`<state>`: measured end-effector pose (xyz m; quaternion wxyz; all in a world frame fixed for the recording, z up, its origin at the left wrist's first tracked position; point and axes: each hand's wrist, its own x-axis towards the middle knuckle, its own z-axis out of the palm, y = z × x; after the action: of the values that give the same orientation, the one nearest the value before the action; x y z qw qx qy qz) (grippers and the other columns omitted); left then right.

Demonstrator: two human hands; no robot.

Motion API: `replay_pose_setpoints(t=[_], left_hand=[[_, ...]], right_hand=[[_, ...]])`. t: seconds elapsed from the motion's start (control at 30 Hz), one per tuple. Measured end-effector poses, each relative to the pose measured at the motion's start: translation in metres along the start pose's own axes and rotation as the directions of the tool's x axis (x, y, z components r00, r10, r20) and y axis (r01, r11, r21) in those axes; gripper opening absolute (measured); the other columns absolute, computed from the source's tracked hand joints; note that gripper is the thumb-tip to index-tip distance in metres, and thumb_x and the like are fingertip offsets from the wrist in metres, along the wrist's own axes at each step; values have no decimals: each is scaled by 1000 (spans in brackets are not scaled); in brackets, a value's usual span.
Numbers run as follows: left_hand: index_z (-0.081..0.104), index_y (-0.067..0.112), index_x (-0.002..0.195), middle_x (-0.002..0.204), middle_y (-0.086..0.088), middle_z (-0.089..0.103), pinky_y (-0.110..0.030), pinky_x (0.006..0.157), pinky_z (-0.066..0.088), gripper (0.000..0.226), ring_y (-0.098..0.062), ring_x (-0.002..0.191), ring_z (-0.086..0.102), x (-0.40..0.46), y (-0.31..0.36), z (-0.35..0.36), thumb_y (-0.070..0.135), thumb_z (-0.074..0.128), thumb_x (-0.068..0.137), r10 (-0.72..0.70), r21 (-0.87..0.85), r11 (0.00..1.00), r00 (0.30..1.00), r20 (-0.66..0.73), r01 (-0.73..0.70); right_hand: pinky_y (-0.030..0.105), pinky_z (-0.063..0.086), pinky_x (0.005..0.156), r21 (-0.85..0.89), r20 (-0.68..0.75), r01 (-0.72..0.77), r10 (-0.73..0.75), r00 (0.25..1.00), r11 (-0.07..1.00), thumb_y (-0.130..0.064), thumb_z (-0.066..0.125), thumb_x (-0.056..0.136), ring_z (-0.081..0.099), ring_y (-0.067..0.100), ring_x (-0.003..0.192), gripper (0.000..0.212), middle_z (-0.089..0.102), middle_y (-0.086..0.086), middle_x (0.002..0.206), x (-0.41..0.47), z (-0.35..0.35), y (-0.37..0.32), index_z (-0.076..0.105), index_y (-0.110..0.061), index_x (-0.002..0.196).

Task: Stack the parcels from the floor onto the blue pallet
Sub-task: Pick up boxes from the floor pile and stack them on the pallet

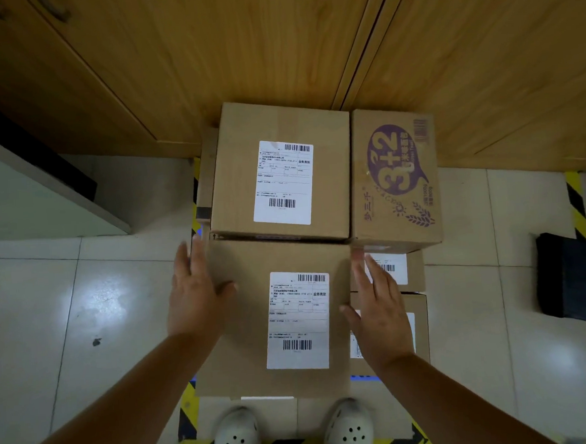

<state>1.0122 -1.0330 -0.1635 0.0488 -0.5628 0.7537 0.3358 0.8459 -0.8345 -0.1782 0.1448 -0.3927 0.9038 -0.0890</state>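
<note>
Two pale perforated clogs [291,434] stand at the bottom centre of the frame, on black-and-yellow hazard tape [191,430] that borders the stacking area on the tiled floor [49,305]. Just above them, both bare forearms reach up the frame to a plain cardboard parcel [238,355] with a white shipping label, which sits in the lower centre. The left hand [194,293] lies flat against the parcel's left edge, fingers straight and close together, thumb spread onto the top face. The right hand [380,305] presses the right edge the same way, fingers straight, thumb pointing inward. Beyond this parcel, touching its far edge, sits a second labelled parcel [234,177] in the middle of the frame, and just beside that on the right is a printed carton [395,181] with a purple "3+2" logo. Lower labelled boxes [415,283] show beneath the right hand. Small slivers of the blue pallet [363,377] peek out below the near parcel. Wooden cabinet doors [240,53] fill the top of the frame; a dark bundle [566,280] lies on the floor at the right.
</note>
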Motion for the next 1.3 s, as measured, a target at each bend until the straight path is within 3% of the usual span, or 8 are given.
replay_pose_setpoints(t=[0.07,0.17,0.37,0.6,0.87,1.0,1.17,1.3], left_hand=[[9,18,150,153,-9,19,-53,104,36,90,-34,137,29,-14,-11,2,25,69,83,-158,-143,976,987,37,162],[29,10,143,138,-16,41,-49,98,43,73,-34,122,46,-37,-27,10,26,68,84,-321,-243,903,933,165,354],[46,10,127,118,-10,56,-40,82,48,52,-28,100,55,-66,-29,9,23,68,82,-399,-218,864,882,251,453],[47,19,125,115,-4,58,-39,81,49,54,-24,96,58,-106,-10,-27,21,70,75,-409,-264,845,880,239,465],[51,24,120,114,1,56,-36,79,44,52,-18,99,54,-94,48,-101,28,70,71,-213,-396,887,971,105,237],[52,19,120,109,1,57,-33,76,42,40,-18,99,54,-34,87,-118,11,65,84,-111,-470,873,991,70,131],[48,18,129,114,-4,60,-37,84,46,46,-23,101,56,46,112,-116,17,65,85,-51,-438,895,994,99,89],[51,15,129,119,-8,61,-44,95,47,46,-30,108,56,80,112,-107,25,64,86,-18,-385,922,997,79,47]], right_hand=[[34,30,112,170,186,-188,156,970,967,-32,62,88,35,24,137,72,36,9,149,-16,2,3,26,-15,148],[32,42,102,225,395,-346,239,887,911,-47,48,93,48,16,125,65,46,-1,141,-39,5,-1,22,-24,148],[35,42,106,302,557,-539,314,769,786,-40,61,87,43,15,129,79,38,-5,145,-56,1,-18,17,-23,150],[34,51,97,363,558,-565,313,769,741,-34,72,77,50,8,114,84,46,-12,134,-65,-52,-26,23,-35,145],[27,50,87,554,405,-507,318,857,661,-29,73,73,55,6,106,73,54,-16,120,-26,-125,-46,35,-46,133],[38,50,95,639,306,-438,313,899,632,-34,69,76,53,10,116,73,54,-10,128,42,-136,-56,35,-38,140],[45,45,102,615,287,-440,333,898,655,-35,66,84,45,24,129,84,43,0,145,117,-131,-59,15,-31,151],[38,43,103,583,309,-433,305,901,688,-34,62,89,45,25,130,80,40,1,148,145,-125,-52,12,-29,152]])
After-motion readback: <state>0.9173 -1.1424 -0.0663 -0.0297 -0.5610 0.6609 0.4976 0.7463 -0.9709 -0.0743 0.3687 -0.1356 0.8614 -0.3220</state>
